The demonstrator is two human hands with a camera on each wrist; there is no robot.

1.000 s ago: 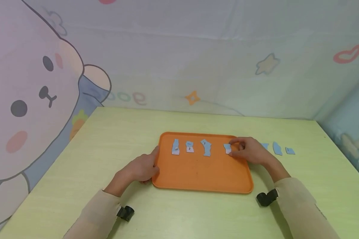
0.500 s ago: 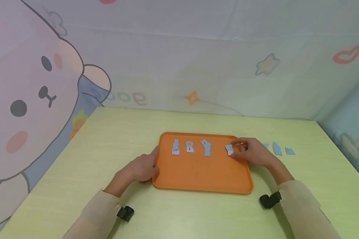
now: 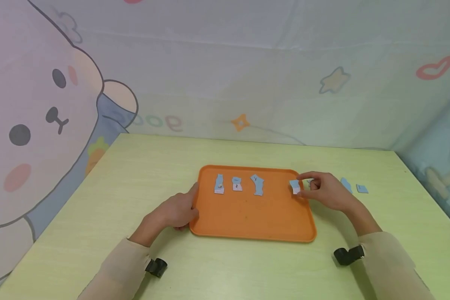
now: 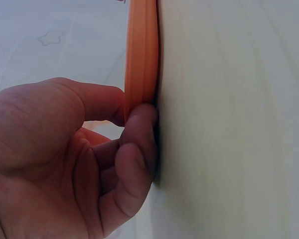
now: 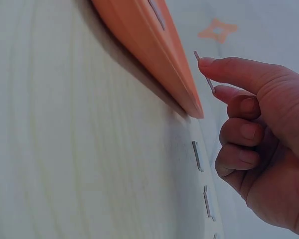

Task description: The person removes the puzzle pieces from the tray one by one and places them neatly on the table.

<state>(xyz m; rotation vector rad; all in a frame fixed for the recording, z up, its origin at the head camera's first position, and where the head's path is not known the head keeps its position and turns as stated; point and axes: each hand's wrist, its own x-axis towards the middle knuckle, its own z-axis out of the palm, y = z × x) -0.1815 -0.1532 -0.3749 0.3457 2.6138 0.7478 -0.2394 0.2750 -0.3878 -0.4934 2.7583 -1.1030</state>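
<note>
My left hand [image 3: 175, 209] grips the left rim of an orange tray [image 3: 253, 216], and in the left wrist view its thumb and fingers close on the tray edge [image 4: 141, 59]. A small flat puzzle piece [image 3: 294, 186], light blue above and whitish below, is pinched by my right hand [image 3: 325, 189] over the tray's right side. The right wrist view shows this thin puzzle piece [image 5: 210, 82] edge-on between thumb and finger, raised off the tray. Along the tray's back half lie a tall puzzle piece [image 3: 219, 183], a short puzzle piece [image 3: 237, 184] and a bent puzzle piece [image 3: 258, 186].
Right of the tray, a curved blue piece [image 3: 346, 184] and a small blue piece [image 3: 362, 188] lie on the pale wooden table [image 3: 165, 162]. Another piece [image 3: 309, 182] shows partly behind the right hand. A printed curtain [image 3: 217, 75] hangs behind the table.
My right hand has moved the pinched puzzle piece rightward, from the inner part of the tray toward its right rim. My left hand stays at the left rim.
</note>
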